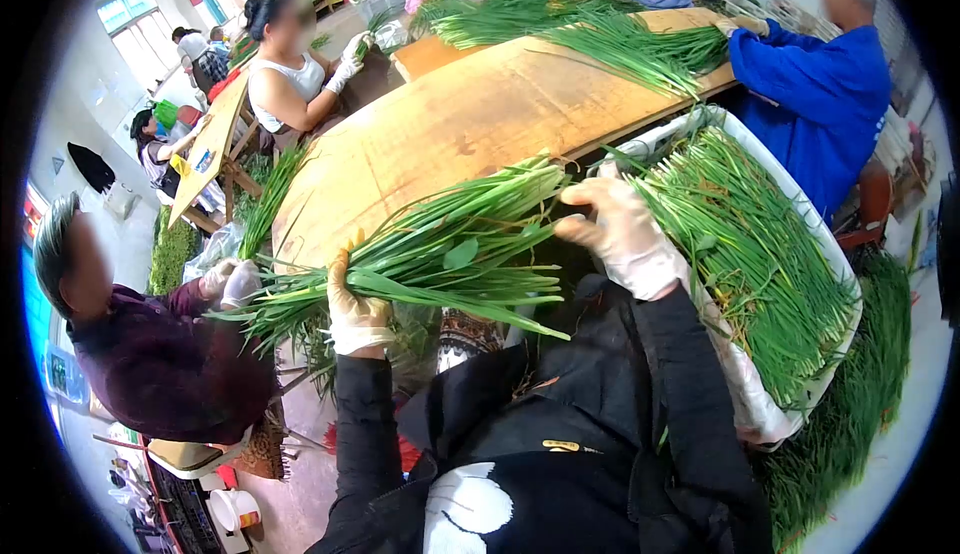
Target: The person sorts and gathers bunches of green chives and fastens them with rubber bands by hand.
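Observation:
My left hand (357, 312), in a pale glove, is wrapped round a bunch of long green chives (440, 239). The bunch lies slantwise above my lap, at the near edge of the wooden table. Its leafy tips trail to the left and its pale stem ends point right. Beside those stem ends is my right hand (622, 232), gloved too, with thumb and fingers apart and nothing plainly held. A few brownish, dry strands hang among the stems. To the right of my right hand stands a white crate (835, 254) filled with more chives (740, 244).
The wooden table (440, 119) stretches ahead, with heaped chives (570, 24) at its far side. A person in dark clothing (170, 354) sits close on the left; one in blue (815, 104) is at the right. More greens (860, 404) lie on the floor. A white bucket (235, 509) stands lower left.

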{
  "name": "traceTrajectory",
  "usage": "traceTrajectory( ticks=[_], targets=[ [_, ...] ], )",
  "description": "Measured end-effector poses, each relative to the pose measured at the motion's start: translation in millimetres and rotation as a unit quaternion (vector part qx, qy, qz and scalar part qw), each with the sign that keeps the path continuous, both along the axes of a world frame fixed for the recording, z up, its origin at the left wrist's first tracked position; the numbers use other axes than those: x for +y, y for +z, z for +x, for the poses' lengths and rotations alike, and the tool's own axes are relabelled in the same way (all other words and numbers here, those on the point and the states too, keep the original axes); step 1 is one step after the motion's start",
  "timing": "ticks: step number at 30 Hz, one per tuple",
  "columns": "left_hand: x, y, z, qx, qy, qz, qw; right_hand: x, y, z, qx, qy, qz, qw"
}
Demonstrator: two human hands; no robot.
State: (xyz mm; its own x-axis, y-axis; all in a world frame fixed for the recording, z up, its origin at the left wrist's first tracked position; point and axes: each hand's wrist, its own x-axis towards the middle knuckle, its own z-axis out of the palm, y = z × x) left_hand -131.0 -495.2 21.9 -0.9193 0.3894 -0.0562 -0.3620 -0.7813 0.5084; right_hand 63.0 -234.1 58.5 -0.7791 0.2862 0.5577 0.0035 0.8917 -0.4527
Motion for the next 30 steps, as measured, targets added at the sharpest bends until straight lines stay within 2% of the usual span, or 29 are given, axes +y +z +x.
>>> traceTrajectory(
  ticks=[1,2,4,6,7,8,10,11,12,14,16,18,19,20,22,23,24,26,27,28,29,30],
  targets=[
    [1.1,-8.7,-5.8,-0.021,-0.020,0.010,1.000,-11.9,-8.1,-13.5,-0.016,-0.067,0.137,0.988],
    [1.2,-13.9,-9.7,-0.042,-0.039,0.021,0.998,-23.5,-11.6,-21.2,-0.116,-0.105,0.159,0.975],
    [12.5,-4.5,8.8,-0.023,0.001,0.030,0.999,-52.8,8.5,-30.2,-0.181,-0.100,0.222,0.953],
    [19.0,-2.4,11.4,-0.028,0.026,0.022,0.999,-46.0,-36.3,-60.8,-0.120,-0.033,0.154,0.980],
    [18.1,-2.8,8.2,-0.008,0.030,0.004,1.000,-46.2,-40.6,-64.3,-0.029,0.001,0.179,0.983],
    [14.0,-0.8,4.4,-0.009,0.032,0.003,0.999,-42.0,-41.6,-63.7,-0.030,0.004,0.178,0.984],
    [-3.2,9.1,-8.1,-0.050,0.021,0.023,0.998,-19.6,-40.2,-54.9,-0.021,0.038,0.256,0.966],
    [-17.1,13.2,-16.0,-0.050,-0.006,0.037,0.998,-1.3,-38.3,-45.6,-0.003,0.035,0.249,0.968],
    [-30.6,10.2,-29.3,-0.039,0.052,0.034,0.997,19.4,-37.9,-33.1,0.016,0.032,0.241,0.970],
    [-61.5,14.1,-42.1,-0.001,0.060,0.045,0.997,54.6,-50.3,-10.9,-0.087,-0.123,0.148,0.978],
    [-78.5,26.2,-35.5,-0.039,0.128,0.052,0.990,70.7,-66.1,4.9,-0.103,-0.176,0.256,0.945],
    [-92.0,16.9,-39.2,-0.042,0.136,0.063,0.988,52.9,-69.8,1.8,-0.259,-0.016,0.186,0.948],
    [-93.5,14.4,-38.5,-0.026,0.138,0.057,0.988,38.1,-62.2,-1.4,-0.336,0.055,0.132,0.931],
    [-94.1,11.5,-39.7,-0.009,0.137,0.051,0.989,20.1,-51.5,-8.4,-0.489,0.067,0.077,0.867],
    [-91.4,3.1,-41.4,-0.013,0.103,0.040,0.994,17.6,-54.4,-27.5,-0.266,0.121,-0.042,0.955],
    [-86.2,1.8,-41.4,-0.034,0.103,0.047,0.993,17.1,-42.8,-35.5,-0.160,0.117,0.012,0.980],
    [-80.6,-0.3,-40.5,-0.057,0.104,0.052,0.992,17.7,-43.5,-50.2,-0.087,0.116,-0.064,0.987],
    [-70.0,-1.0,-37.3,-0.051,0.061,0.055,0.995,0.9,-17.9,-64.8,-0.091,0.019,0.055,0.994],
    [-66.2,-2.4,-37.6,-0.036,0.037,0.052,0.997,6.4,-40.3,-81.6,-0.081,0.042,-0.034,0.995],
    [-61.1,-2.0,-39.0,-0.055,0.050,0.041,0.996,10.6,-44.5,-85.9,-0.147,0.082,-0.131,0.977],
    [-57.6,0.3,-35.7,-0.054,0.036,0.054,0.996,14.8,-48.7,-90.0,-0.211,0.105,-0.224,0.946],
    [-55.4,4.6,-31.6,-0.054,0.023,0.066,0.996,6.6,-25.0,-83.6,-0.291,0.103,-0.381,0.872]
  ],
)
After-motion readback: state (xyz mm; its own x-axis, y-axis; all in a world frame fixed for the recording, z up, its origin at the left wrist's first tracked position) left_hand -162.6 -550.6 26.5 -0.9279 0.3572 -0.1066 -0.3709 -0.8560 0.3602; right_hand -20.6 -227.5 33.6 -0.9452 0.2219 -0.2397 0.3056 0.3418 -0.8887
